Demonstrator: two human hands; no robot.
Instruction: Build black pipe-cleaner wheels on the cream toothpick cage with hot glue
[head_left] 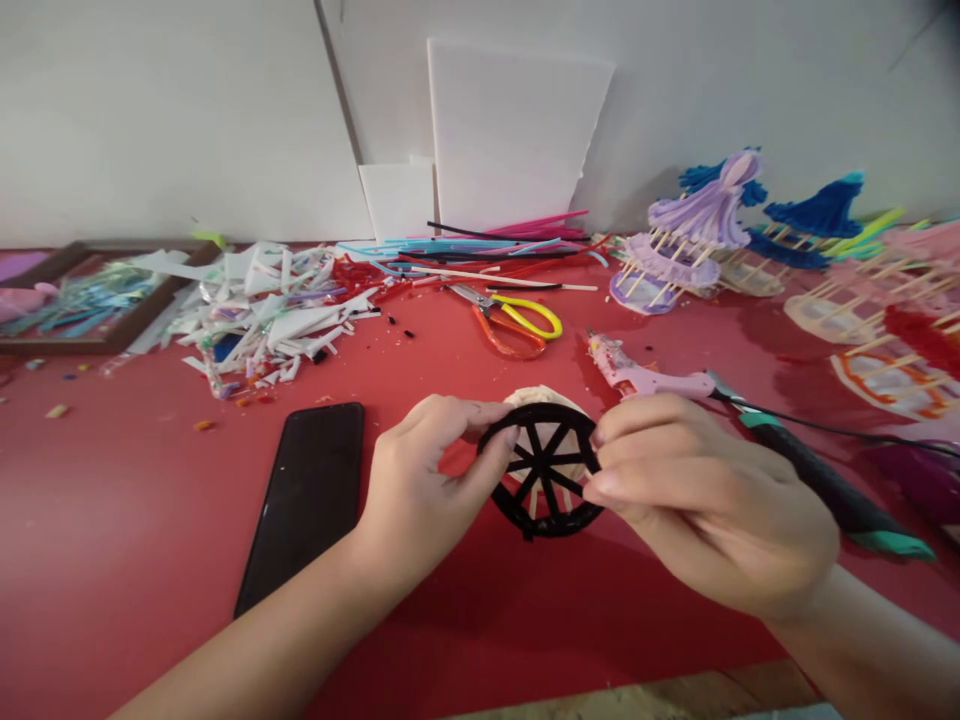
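Above red table, both hands pinch black wheel.

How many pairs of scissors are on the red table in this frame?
1. The scissors, with one yellow and one orange handle, lie behind the black wheel held by both hands, just in front of the loose straws. More could be hidden under the white scrap pile.

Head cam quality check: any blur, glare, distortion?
Head view: wide-angle warp bends the table edges; hands and black wheel fairly sharp, right hand slightly soft; soft shadow under the wheel; faint glare on the phone; top-right corner vignetted.
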